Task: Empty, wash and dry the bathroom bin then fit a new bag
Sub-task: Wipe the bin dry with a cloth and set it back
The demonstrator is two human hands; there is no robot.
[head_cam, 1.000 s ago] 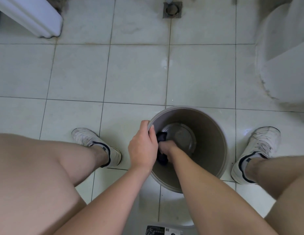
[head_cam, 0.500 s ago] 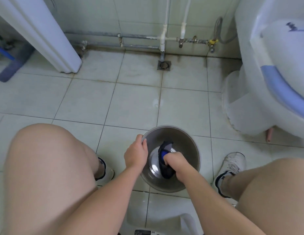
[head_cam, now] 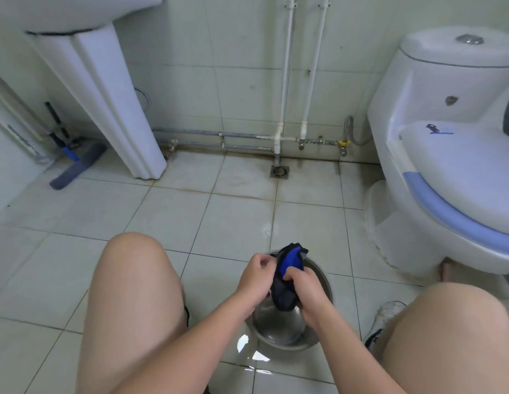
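The grey round bin (head_cam: 323, 282) stands upright on the tiled floor between my knees, its shiny bottom showing. Above its mouth I hold a dark cloth with a bright blue patch (head_cam: 289, 265). My right hand (head_cam: 301, 285) grips the cloth's lower part. My left hand (head_cam: 254, 275) is at the cloth's left side with curled fingers, off the bin's rim; its fingertips appear to pinch the cloth's edge. The cloth's bottom end hangs just inside the bin.
A toilet (head_cam: 452, 172) stands at the right, a sink pedestal (head_cam: 111, 109) at the back left, with a mop (head_cam: 77, 163) beside it. Pipes and a floor drain (head_cam: 279, 171) run along the back wall. Water shines on the tiles (head_cam: 247, 345) near the bin.
My right hand has lifted the cloth out of the bin's inside to above its mouth. My left hand has let go of the rim and come to the cloth. The view has tilted up.
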